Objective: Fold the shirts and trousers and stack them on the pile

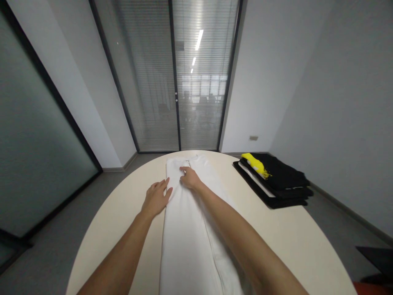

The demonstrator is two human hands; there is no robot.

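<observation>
A white shirt point(186, 233) lies lengthwise on the round table point(123, 229), folded into a long strip with a loose edge running down its right part. My left hand point(156, 198) rests at the strip's left border, fingers spread, the tips touching the cloth. Near the far end, my right hand point(190, 179) has its thumb and index finger curled toward each other on the fabric, where small creases show. The remaining right fingers are tucked under and hidden. My right forearm covers part of the shirt's right side.
On the table's right side sits a pile of folded dark clothes point(285, 176) with a white layer and a yellow print. Beyond the table stand a glass partition with blinds point(202, 102) and grey walls. A dark object point(376, 258) shows at lower right.
</observation>
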